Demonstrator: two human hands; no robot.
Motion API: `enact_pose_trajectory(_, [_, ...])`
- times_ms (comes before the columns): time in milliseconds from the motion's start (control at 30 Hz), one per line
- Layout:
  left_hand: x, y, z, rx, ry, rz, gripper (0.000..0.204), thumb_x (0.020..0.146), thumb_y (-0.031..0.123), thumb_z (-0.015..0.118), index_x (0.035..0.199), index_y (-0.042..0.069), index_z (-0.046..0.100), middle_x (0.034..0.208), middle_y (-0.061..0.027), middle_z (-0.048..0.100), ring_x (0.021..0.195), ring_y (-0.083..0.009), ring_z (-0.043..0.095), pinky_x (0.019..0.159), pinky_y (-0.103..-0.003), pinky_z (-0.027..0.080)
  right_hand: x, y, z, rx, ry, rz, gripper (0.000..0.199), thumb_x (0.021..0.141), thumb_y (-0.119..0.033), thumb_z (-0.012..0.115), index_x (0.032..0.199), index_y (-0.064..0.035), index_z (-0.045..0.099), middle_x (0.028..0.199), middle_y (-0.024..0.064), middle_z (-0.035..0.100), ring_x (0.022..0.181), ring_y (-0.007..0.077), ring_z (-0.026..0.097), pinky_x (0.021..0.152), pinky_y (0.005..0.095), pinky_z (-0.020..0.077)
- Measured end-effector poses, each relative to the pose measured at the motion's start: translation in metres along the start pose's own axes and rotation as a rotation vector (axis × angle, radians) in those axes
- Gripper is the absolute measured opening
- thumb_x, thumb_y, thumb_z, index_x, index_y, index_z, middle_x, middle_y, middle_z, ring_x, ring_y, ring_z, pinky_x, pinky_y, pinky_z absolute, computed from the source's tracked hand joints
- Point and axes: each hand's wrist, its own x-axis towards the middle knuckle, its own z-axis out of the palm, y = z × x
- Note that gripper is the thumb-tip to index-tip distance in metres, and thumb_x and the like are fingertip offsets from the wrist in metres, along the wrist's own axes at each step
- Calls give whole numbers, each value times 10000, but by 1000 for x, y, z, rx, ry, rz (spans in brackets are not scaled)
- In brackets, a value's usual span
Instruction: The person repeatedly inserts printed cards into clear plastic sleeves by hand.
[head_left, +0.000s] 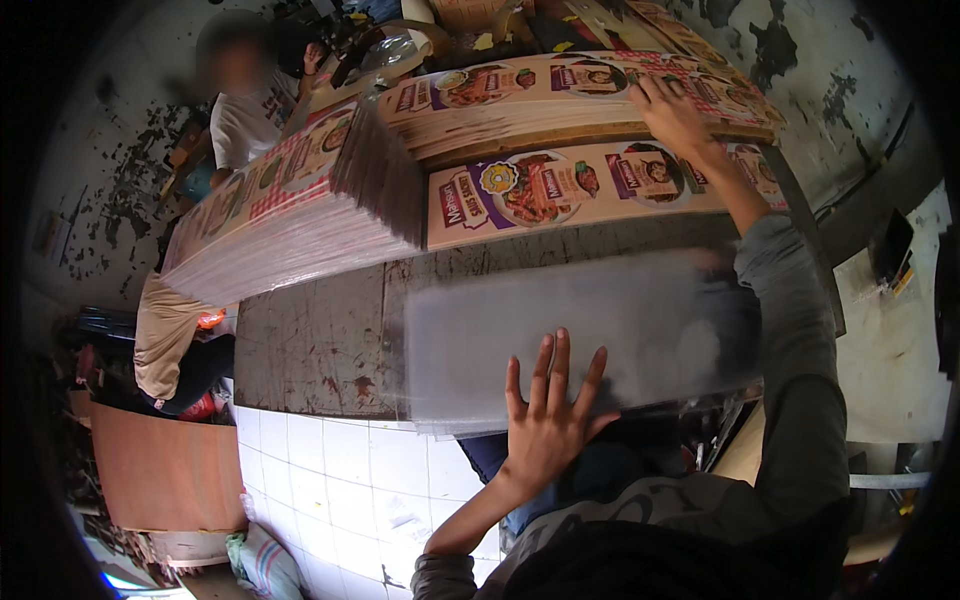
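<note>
At lower left stands a striped white woven sack [268,562], contents hidden. A tall stack of printed tan card sheets [300,225] occupies the scratched grey table [320,345]. Left hand [548,425]: spread flat over translucent plastic sheets [620,300]. Right hand [675,115]: fingers bent on rear printed tan stack [500,90]; grip cannot be told.

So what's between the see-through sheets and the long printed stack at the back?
In the head view, a printed strip and some dark tabletop; the right forearm crosses over the strip.
</note>
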Motion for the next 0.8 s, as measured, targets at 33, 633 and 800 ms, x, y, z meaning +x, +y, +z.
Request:
enact_pose_trajectory(33, [1,0,2,0,15,7,713,770,651,435,1355,248,369,1413,-189,278,1318,-304,271,1058,-547,124,-5,5,-8,5,76,-49,227,792,-22,535,1019,-23,529,995,98,521,989,256,535,773,388,475])
enact_pose_trajectory(633, [40,-105,-45,-166,-11,-47,529,886,348,506,1275,3,411,1304,-234,410,1221,-385,389,987,-463,347,-243,2,-209,535,-68,134,238,743,-122,625,964,-35,637,931,129,589,848,304,576,822,423,445])
enact_pose_trajectory(800, [35,-116,-25,-31,16,-142,586,854,263,563,1331,14,332,1333,-199,397,1224,-366,391,1004,-451,337,-242,11,-191,825,-306,467,523,709,-285,687,1160,-63,544,1166,154,484,995,333,512,891,443,405])
